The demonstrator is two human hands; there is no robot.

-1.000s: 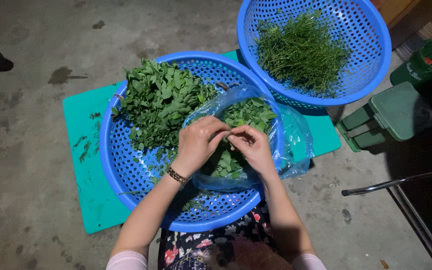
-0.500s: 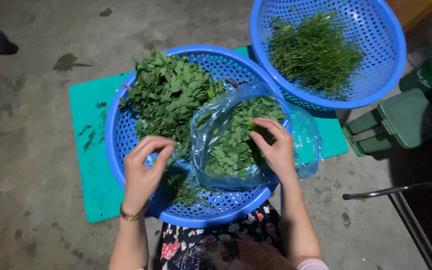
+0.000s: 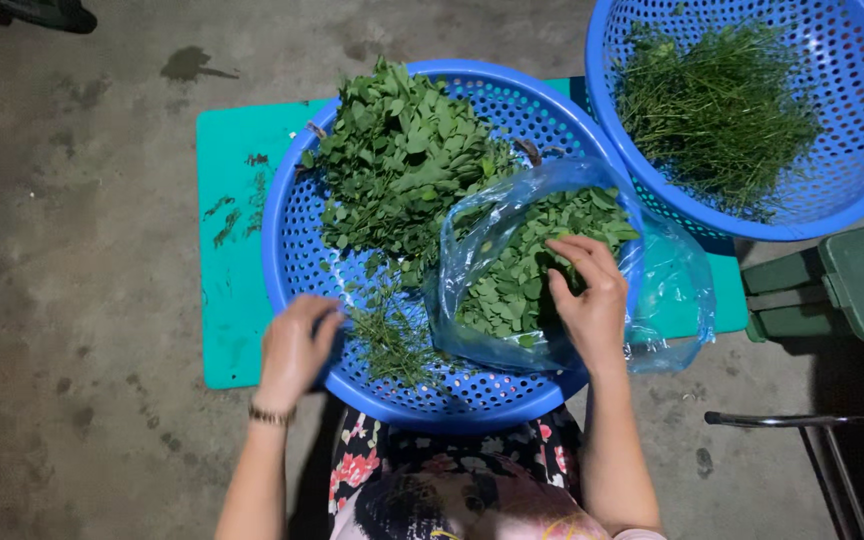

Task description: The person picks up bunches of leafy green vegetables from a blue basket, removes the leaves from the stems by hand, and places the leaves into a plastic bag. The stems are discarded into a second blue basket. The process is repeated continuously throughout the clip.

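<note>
Two hands, together over the clear plastic bag (image 3: 562, 270) a second ago, are now apart. Left hand (image 3: 294, 350) has dropped to the near-left rim of the blue basket (image 3: 297, 240), fingers curled loosely beside a small heap of bare stems (image 3: 392, 335); no grasp visible. Right hand (image 3: 587, 295) stays inside the bag's mouth, fingertips bunched on the stripped leaves there. Leafy sprigs (image 3: 402, 160) lie piled at the basket's far side, apart from either hand. Second basket (image 3: 852, 170), upper right, holds more stems.

Left hand (image 3: 295, 348) has left the bag (image 3: 562, 270) for the basket's (image 3: 292, 230) near-left rim; right hand (image 3: 588, 292) now reaches inside the bag.
</note>
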